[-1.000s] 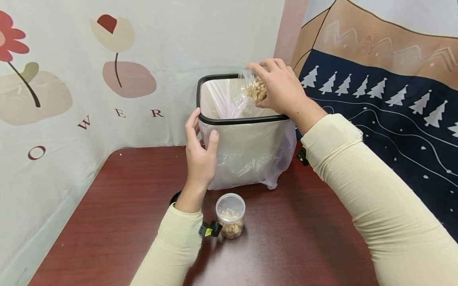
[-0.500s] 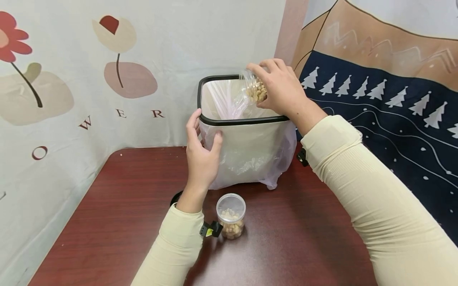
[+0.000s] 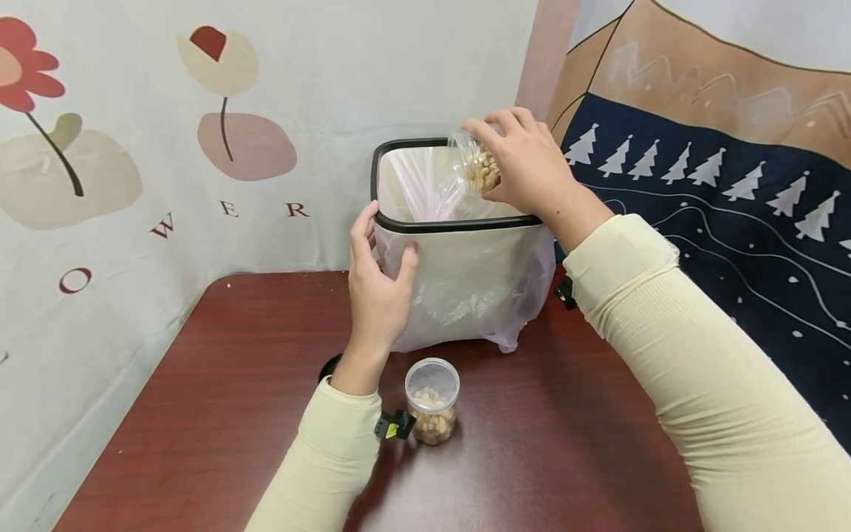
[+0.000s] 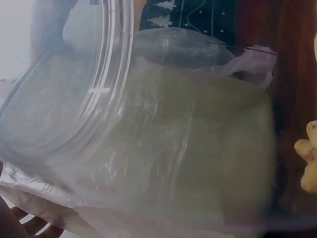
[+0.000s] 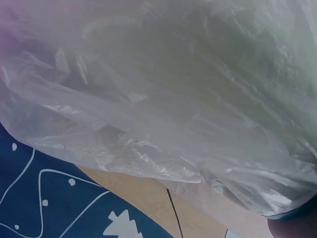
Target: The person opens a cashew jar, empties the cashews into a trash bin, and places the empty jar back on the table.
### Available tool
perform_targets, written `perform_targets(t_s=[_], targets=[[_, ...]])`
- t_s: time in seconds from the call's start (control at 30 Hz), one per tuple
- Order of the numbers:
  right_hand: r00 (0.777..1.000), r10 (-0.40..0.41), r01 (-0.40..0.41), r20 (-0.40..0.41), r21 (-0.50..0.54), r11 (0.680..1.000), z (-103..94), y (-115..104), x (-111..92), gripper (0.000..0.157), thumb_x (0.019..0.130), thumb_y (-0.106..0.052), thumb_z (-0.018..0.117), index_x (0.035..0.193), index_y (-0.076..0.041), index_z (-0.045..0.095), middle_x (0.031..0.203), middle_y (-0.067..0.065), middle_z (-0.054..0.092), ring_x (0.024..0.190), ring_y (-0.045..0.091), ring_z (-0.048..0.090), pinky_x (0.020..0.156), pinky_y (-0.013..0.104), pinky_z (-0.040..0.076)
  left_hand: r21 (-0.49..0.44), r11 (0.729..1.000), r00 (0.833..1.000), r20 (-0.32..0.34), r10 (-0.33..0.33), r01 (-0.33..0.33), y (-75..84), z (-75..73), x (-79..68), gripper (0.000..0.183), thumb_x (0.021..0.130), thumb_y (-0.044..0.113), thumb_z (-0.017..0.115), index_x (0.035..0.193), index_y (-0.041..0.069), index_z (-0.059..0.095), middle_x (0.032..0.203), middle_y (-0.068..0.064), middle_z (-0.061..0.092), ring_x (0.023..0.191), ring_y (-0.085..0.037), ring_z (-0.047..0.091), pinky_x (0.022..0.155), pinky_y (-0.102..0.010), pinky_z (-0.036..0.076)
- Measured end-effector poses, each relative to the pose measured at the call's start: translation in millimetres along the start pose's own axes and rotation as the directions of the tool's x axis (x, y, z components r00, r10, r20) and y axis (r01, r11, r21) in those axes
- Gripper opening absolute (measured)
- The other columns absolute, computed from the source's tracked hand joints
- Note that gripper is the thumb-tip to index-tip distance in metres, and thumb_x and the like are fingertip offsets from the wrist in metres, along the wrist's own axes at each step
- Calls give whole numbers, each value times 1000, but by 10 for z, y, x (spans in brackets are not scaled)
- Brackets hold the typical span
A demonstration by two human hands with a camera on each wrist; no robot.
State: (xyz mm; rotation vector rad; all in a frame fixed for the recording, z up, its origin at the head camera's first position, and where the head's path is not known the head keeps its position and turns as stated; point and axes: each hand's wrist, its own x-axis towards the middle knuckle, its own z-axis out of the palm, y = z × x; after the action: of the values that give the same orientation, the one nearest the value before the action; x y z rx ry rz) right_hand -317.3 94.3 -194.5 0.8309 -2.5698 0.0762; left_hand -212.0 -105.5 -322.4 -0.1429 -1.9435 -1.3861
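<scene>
My right hand (image 3: 532,162) grips a clear jar (image 3: 460,157) of small pale nuts (image 3: 484,171). That jar lies tilted on its side over the bin's opening, its mouth towards the left. The trash can (image 3: 459,277) is off-white with a black rim (image 3: 459,224) and is lined with a thin lilac plastic bag (image 3: 532,295). My left hand (image 3: 380,299) rests at its front left corner, thumb on the front wall, fingers along the left side. A second clear jar (image 3: 432,403), partly filled with cashews (image 4: 308,156), stands near my left wrist.
The dark red table (image 3: 233,414) carries the bin and the second jar. A black curved thing (image 3: 327,366) is partly hidden behind my left wrist. A flower-print cloth (image 3: 319,89) hangs behind, and a tree-print cloth (image 3: 731,236) at the right.
My left thumb has shifted slightly to the right on the bin's front wall. The tilted jar and my right hand have stayed over the bin; the whole view has drifted a little.
</scene>
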Motion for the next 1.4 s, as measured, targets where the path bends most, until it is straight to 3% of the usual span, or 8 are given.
perform_targets(t_s=[1.4], targets=[[995,-87,84,-44,-69,994,43,-25,26,86,75,-16,86,148,-20,41,148,18,43,139,41,35,109,62,35,27,999,1000,2,17,-17,-80,4,44,65,92,30,61,151,30,35,143,-4,50,126,-19,53,98,-41,48]])
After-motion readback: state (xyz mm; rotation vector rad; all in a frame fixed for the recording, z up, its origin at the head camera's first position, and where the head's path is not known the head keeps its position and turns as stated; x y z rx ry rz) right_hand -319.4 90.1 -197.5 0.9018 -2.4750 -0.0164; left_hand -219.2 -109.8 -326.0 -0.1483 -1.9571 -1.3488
